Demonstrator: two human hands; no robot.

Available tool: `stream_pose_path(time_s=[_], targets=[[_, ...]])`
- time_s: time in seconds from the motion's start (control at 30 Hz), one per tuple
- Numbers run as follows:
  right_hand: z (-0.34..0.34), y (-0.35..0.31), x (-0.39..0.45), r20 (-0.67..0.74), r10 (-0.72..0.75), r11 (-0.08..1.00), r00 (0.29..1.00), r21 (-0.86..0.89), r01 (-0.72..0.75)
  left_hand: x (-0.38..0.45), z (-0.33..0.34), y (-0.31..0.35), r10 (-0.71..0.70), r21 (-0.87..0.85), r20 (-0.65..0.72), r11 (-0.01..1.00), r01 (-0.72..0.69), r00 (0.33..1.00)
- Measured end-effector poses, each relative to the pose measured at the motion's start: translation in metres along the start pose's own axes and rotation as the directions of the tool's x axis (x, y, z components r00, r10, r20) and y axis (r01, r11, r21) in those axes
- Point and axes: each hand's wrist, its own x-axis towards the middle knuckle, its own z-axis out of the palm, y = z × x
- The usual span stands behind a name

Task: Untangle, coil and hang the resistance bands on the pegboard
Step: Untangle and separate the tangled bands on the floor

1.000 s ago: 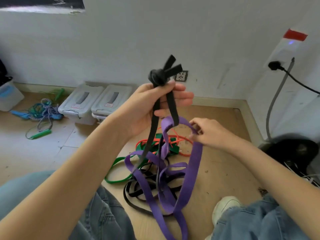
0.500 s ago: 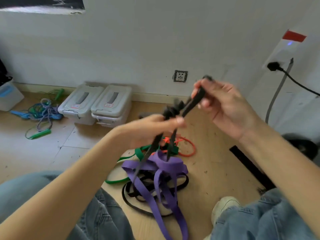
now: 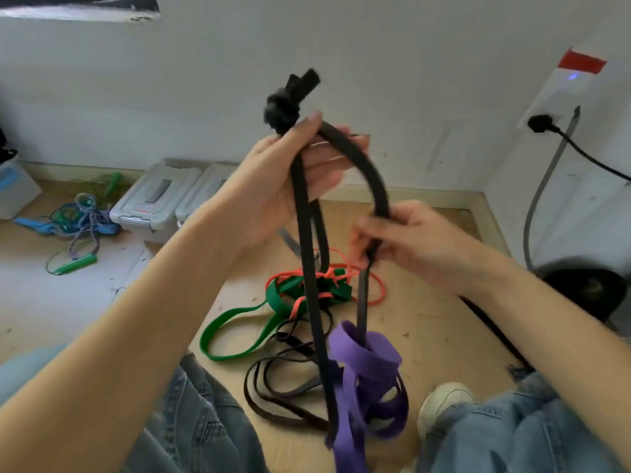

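My left hand [image 3: 273,179] is raised and pinches a black band [image 3: 307,268] just below its knot [image 3: 283,109]; two strands hang from it toward the floor. Lower and to the right, my right hand [image 3: 406,240] grips another loop of the same black band, which arcs over from the left hand. A purple band [image 3: 368,377] hangs looped around the black strands near my knees. On the floor lie a green band [image 3: 235,322], an orange band [image 3: 375,291] and more black loops [image 3: 273,394], tangled together.
Two grey lidded boxes [image 3: 153,199] stand against the wall. Skipping ropes [image 3: 82,220] lie at the left. A cable [image 3: 580,148] runs from a wall plug at the right, above a dark round object [image 3: 587,288]. My knees and a white shoe [image 3: 444,401] frame the pile.
My left hand has risen again, lifting the knot high. My right hand has dropped from near the knot to a lower loop of the black band, and the purple band is lifted off the floor.
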Motion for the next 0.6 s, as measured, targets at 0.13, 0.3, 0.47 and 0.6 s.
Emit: stream_pose_path(time_s=[0.13, 0.3, 0.47, 0.6], targets=[[-0.011, -0.02, 0.002, -0.15, -0.067, 0.937, 0.986, 0.331, 0.114, -0.014, -0.007, -0.054, -0.402, 0.385, 0.151, 0.865, 0.321, 0.903], [-0.034, -0.029, -0.001, -0.259, -0.125, 0.915, 0.958, 0.343, 0.212, -0.019, 0.006, -0.045, -0.322, 0.235, 0.116, 0.928, 0.289, 0.939], [-0.011, 0.017, -0.011, 0.253, 0.215, 0.92, 0.943, -0.376, -0.109, -0.013, 0.02, -0.006, -0.083, -0.362, 0.235, 0.917, 0.166, 0.968], [0.01, 0.019, 0.001, 0.093, 0.04, 0.967, 0.995, -0.254, -0.015, -0.005, 0.004, -0.011, -0.095, -0.148, 0.075, 0.983, 0.105, 0.993]])
